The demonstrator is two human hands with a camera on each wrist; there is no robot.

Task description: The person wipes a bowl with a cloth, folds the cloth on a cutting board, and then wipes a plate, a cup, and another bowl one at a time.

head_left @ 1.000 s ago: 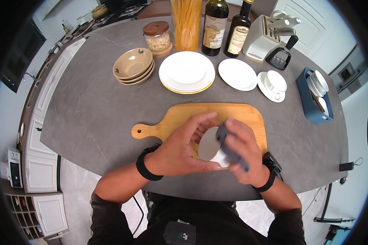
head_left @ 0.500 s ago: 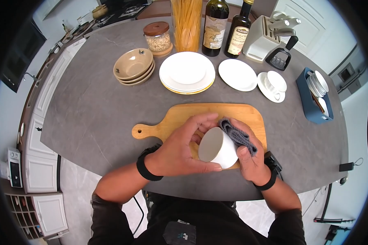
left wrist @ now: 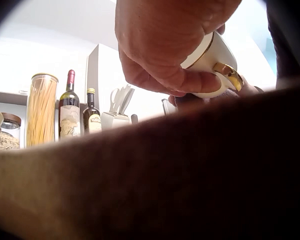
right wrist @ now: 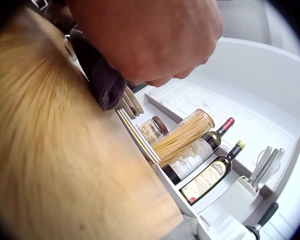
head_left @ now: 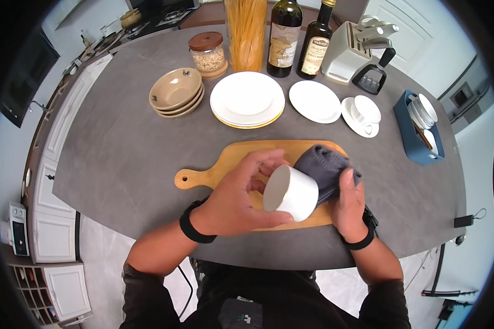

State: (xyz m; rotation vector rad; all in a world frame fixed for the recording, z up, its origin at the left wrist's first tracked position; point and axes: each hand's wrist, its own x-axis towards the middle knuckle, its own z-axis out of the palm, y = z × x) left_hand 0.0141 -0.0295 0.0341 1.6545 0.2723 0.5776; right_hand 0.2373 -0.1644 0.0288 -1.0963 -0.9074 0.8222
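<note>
Above the wooden cutting board (head_left: 241, 159) my left hand (head_left: 230, 197) holds a white cup (head_left: 302, 194) tipped on its side, thumb below and fingers around it, its mouth facing left. The left wrist view shows a gold rim and a gold handle (left wrist: 230, 76) on the cup. A dark grey cloth (head_left: 326, 170) is bunched in my right hand (head_left: 348, 205), with the thumb over its near side. The cloth lies right at the cup's base. In the right wrist view the cloth (right wrist: 109, 87) hangs out below the curled fingers.
Behind the board stand brown bowls (head_left: 175, 88), stacked white plates (head_left: 247, 98), an oval plate (head_left: 315, 101) and a cup on a saucer (head_left: 359, 123). Farther back are an oat jar (head_left: 207, 55), spaghetti (head_left: 246, 35), two bottles (head_left: 284, 41) and a knife block (head_left: 346, 55). A blue bin (head_left: 417, 137) sits right.
The cloth has passed from the cup's side to its base and opened out wider. My right hand has shifted slightly right, while my left hand keeps its hold on the cup.
</note>
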